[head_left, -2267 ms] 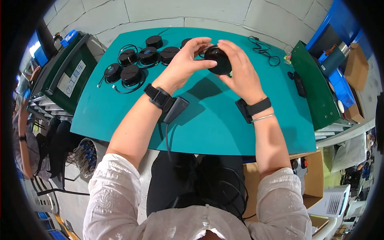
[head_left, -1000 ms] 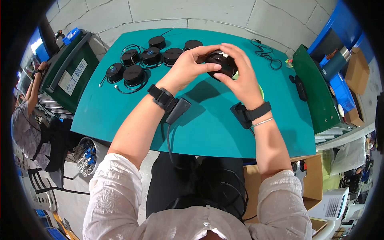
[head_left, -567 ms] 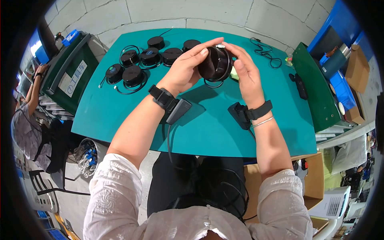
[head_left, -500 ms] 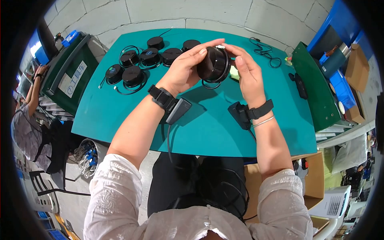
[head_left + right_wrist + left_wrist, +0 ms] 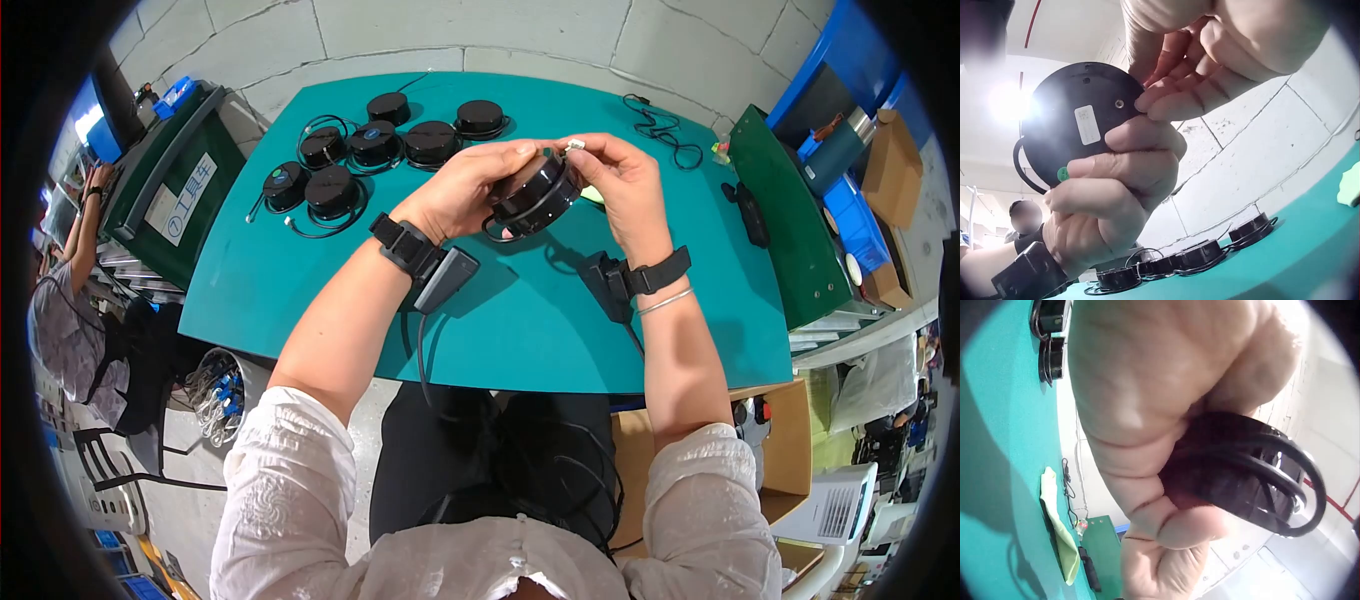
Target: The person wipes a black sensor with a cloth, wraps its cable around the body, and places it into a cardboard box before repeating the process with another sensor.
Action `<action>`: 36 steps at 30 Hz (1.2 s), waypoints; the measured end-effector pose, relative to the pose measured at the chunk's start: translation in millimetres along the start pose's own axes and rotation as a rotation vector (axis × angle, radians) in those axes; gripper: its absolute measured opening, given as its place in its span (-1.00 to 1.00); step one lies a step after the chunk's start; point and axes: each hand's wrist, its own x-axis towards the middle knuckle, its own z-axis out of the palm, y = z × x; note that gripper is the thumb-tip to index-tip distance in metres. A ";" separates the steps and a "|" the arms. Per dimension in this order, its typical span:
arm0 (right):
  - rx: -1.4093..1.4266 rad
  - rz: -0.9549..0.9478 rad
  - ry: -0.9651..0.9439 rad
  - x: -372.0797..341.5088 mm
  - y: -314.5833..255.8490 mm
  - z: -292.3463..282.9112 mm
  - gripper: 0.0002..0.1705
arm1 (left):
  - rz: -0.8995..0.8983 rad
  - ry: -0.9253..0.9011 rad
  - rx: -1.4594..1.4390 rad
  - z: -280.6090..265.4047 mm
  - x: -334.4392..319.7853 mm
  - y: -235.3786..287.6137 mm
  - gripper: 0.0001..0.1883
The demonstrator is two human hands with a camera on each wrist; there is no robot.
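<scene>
A round, puck-shaped black device is held up over the table, tilted, with its thin black cable wound round its side. My left hand grips it from the left, fingers spread over its back in the right wrist view. That back face carries a white label and a green sticker. At the top edge my right hand pinches the cable's small white connector between thumb and fingers. In the right wrist view, the right fingertips sit right at the device's rim and the connector is hidden.
Several similar black devices with coiled cables stand on the green table, back left. A light green pad lies beyond the hands. Toward the right are a loose black cable, a black object and a green cabinet.
The device has been turned from its flat face to its side and lowered slightly. My right hand has shifted from cupping its rim to pinching the white connector; my left hand keeps its hold.
</scene>
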 end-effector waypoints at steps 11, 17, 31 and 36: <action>0.138 0.177 0.128 -0.2 0.8 1.5 -0.76 | -0.083 0.074 -0.077 11.0 -5.1 6.4 -0.45; -0.153 -0.142 0.147 -3.8 -3.9 10.7 -0.84 | 0.053 -0.065 -0.051 -2.2 1.7 -0.8 -0.44; -0.483 -0.375 -0.027 -3.3 -13.6 2.2 -0.57 | 0.224 -0.099 0.075 -8.5 3.4 5.3 -0.47; -0.529 -0.357 -0.019 -1.6 -7.9 2.9 -0.47 | 0.205 0.051 0.024 -6.4 4.3 4.8 -0.66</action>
